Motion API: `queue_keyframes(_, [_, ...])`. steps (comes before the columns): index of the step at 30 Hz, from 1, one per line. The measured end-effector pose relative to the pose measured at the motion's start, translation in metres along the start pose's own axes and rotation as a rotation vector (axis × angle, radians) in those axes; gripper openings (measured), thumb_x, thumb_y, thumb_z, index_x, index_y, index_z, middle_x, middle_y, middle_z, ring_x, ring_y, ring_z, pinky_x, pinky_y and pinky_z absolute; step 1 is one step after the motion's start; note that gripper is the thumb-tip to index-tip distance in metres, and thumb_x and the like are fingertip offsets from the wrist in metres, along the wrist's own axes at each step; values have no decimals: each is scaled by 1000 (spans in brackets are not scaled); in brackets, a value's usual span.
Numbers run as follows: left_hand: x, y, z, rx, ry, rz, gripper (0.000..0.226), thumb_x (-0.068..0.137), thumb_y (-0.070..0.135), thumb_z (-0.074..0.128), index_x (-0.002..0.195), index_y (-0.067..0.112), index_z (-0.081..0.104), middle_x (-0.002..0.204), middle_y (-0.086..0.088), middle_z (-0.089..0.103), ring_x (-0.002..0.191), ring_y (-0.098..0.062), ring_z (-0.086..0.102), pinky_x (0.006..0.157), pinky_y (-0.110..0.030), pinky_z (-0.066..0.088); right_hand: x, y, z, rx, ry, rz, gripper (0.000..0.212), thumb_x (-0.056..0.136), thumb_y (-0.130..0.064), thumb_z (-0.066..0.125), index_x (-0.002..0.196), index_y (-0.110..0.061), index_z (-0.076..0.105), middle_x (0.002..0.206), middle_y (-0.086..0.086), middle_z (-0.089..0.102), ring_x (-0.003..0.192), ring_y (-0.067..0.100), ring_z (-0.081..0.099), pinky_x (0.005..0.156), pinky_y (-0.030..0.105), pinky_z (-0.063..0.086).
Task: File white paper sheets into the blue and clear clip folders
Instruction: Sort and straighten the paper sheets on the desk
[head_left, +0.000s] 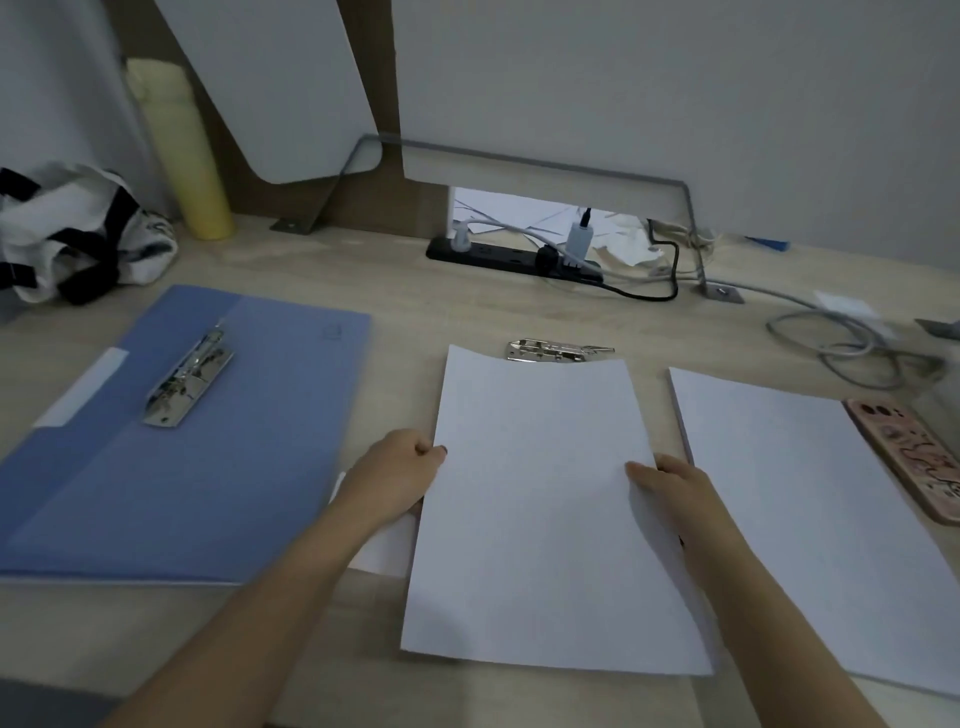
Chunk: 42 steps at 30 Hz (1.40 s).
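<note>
hands (535, 478) grip paper sheets (540, 509) | metal clip (558, 351) just beyond | blue folder (197, 441) left

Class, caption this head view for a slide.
Left hand and right hand grip a white sheet at a metal clip, between blue folder and paper stack.

2 bare forearms (291, 597); dark thumbnail (442, 449) on left hand (400, 475).

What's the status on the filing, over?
Left hand and right hand both pinch the white sheet by its side edges. Sheet's top edge at the metal clip; blue folder lies open, left. Nothing blocks the clip.
</note>
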<state>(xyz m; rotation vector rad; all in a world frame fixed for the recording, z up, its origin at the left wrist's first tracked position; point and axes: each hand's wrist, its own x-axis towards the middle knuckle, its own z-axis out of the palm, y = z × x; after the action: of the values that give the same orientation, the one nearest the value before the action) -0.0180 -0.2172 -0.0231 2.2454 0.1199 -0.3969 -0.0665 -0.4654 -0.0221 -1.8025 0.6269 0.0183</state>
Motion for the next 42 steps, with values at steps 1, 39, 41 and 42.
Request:
queue_keyframes(1, [2,0,0,32,-2,4,35,91,28,46,60,17,35,64,-6,50,61,-23,48,65,-29,37,4,2,0,9,10,6,31,86,-14,55,88,17,51,81,10,49,75,22,46,71,31,33])
queue_keyframes(39, [22,6,5,381,163,142,31,97,32,38,98,5,54,114,-9,54,114,-25,43,79,-32,35,30,-5,6,-545,142,-128,26,96,-20,36,105,-2,52,105,18,56,90,31,46,75,32,31])
queue_keyframes(41, [23,6,2,370,128,125,28,96,32,38,93,9,52,115,-8,54,114,-24,42,82,-33,37,29,-6,7,-567,132,-121,27,97,-22,36,106,-2,52,112,20,57,89,29,44,76,31,30])
queue_keyframes(42, [23,6,1,369,118,118,25,96,32,38,89,11,49,114,-7,54,114,-24,42,82,-33,37,29,-6,6,-574,127,-118,30,97,-22,36,109,0,52,112,19,57,90,30,45,76,31,30])
